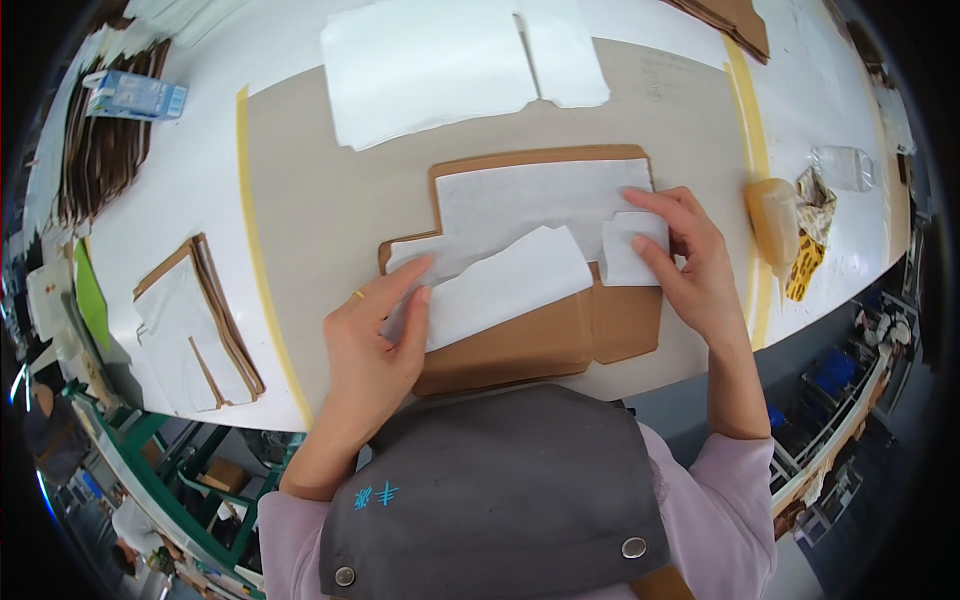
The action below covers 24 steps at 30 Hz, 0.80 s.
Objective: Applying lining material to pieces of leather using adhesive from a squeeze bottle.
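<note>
In front of me lies a brown, leather-like panel [510,345] with a step cut into its left side. A thin white sheet [540,190] covers its far part, and the sheet's near edge is folded back over itself. My left hand [375,340] pinches the folded part at its left end between thumb and fingers. At the right end, my right hand [692,255] has thumb and forefinger on a small folded white flap [630,250]. A slit separates that flap from the larger fold. The near strip of the panel shows bare brown.
A stack of white sheets [430,70] lies beyond the panel on a grey mat [300,160] edged with yellow tape. Brown pieces with white facing [195,335] lie left. A blue carton [135,96] rests on stacked brown pieces. An amber bottle-like container [772,222] lies right.
</note>
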Each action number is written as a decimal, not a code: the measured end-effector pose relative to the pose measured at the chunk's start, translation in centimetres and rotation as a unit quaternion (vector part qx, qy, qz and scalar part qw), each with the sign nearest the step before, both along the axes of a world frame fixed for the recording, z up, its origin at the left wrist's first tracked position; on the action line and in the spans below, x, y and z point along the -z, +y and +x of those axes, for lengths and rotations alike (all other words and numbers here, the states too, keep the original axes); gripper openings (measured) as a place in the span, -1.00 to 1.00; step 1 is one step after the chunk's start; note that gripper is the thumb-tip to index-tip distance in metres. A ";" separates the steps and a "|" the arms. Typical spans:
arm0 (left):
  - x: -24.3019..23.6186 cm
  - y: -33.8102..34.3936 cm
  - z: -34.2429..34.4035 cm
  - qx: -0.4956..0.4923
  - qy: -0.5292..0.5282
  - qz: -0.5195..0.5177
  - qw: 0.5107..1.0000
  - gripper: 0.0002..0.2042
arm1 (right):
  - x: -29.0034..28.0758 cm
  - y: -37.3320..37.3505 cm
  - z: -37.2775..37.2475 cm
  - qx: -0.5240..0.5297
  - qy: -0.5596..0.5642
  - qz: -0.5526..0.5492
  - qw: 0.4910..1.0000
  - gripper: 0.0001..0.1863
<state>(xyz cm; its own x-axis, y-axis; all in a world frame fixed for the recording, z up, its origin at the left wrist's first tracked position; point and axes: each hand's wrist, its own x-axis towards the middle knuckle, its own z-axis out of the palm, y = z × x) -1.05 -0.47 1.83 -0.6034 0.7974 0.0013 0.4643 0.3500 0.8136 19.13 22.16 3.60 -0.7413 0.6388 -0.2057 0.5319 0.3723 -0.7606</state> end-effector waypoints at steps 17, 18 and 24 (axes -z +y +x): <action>-0.8 0.1 0.1 -0.002 0.002 -0.045 0.999 -0.76 | -0.2 0.2 0.2 0.017 0.012 -0.015 1.000 -0.66; -0.7 0.0 0.1 -0.004 0.003 -0.047 0.999 -0.76 | 0.1 0.2 0.2 0.015 0.013 -0.016 1.000 -0.66; -0.3 -0.2 0.1 -0.033 -0.006 -0.047 0.998 -0.76 | 0.6 0.3 0.1 0.036 -0.010 -0.052 0.998 -0.67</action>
